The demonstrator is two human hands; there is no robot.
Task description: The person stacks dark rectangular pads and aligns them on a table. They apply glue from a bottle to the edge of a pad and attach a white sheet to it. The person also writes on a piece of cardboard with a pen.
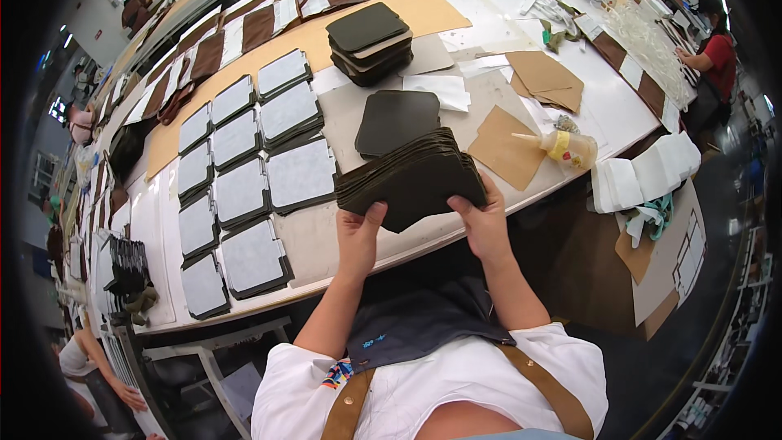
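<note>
Panels (423, 187), dark and gathered in a fanned stack at the centre of the frame, grasped between the fingers (492, 190) and thumbs (375, 212) of the left hand (358, 234) and right hand (484, 220). On the bench (306, 254): upper centre, a tall dark pile (371, 37); left of centre, rows of white-faced pieces (236, 143); right of centre, a nozzled bottle (572, 150) near brown sheets (507, 147).
</note>
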